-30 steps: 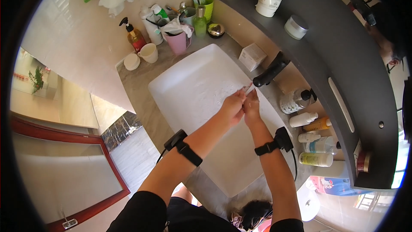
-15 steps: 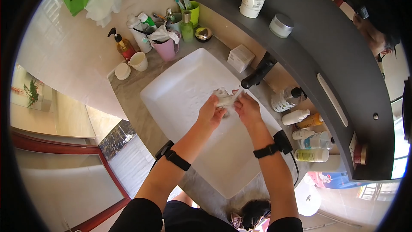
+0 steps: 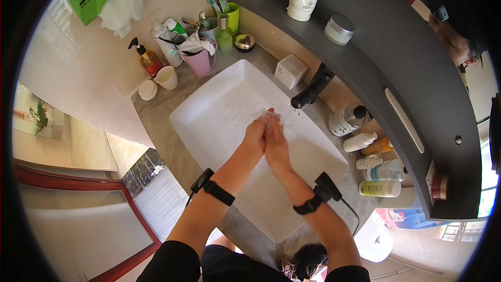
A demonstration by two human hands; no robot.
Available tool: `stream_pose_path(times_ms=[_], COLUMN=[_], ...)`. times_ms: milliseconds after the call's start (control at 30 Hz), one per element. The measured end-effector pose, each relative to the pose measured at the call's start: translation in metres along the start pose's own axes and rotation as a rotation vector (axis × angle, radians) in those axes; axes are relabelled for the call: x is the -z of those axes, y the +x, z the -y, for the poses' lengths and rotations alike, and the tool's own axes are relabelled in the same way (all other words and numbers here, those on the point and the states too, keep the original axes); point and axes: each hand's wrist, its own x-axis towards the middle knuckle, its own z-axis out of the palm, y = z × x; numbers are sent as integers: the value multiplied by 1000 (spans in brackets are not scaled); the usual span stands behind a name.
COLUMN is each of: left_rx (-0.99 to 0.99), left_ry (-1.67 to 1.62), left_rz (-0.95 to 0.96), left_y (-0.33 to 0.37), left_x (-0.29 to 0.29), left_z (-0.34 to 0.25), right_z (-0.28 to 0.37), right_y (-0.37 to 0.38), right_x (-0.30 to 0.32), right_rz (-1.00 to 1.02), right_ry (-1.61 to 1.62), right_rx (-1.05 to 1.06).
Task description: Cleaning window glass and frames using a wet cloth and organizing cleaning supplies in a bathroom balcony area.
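Over the white rectangular basin [image 3: 209,104], my left hand [image 3: 254,134] and my right hand [image 3: 276,149] are pressed together, palm to palm, fingers pointing away from me. Both are closed. A bit of something whitish and wet shows at the fingertips; most of it is hidden between the hands, and its kind cannot be made out. The black faucet [image 3: 312,90] is just beyond and to the right of my hands, apart from them. Water drops and splashes lie on the basin floor around the fingers.
A white box [image 3: 290,71] stands behind the basin. Left of it are a pink cup [image 3: 198,63], a white mug [image 3: 167,77] and an amber pump bottle [image 3: 149,61]. Several bottles line the right counter below the grey shelf [image 3: 365,57], which holds a jar [image 3: 339,30].
My right hand has moved left from the faucet's stream and closed against my left hand. The whitish wet thing, stretched between both hands before, is now mostly covered. No stream is visible now.
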Motion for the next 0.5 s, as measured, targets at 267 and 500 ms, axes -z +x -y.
stream_pose_path(times_ms=[267,500], left_rx=[16,163], left_ry=[104,98], left_rz=[54,0], left_y=[-3,-12], left_x=[-1,-25], left_z=[20,34], right_z=[0,-50], right_y=[4,45], right_x=[28,60], right_rz=[189,96], right_ry=[43,-40], right_rx=[-121,-224])
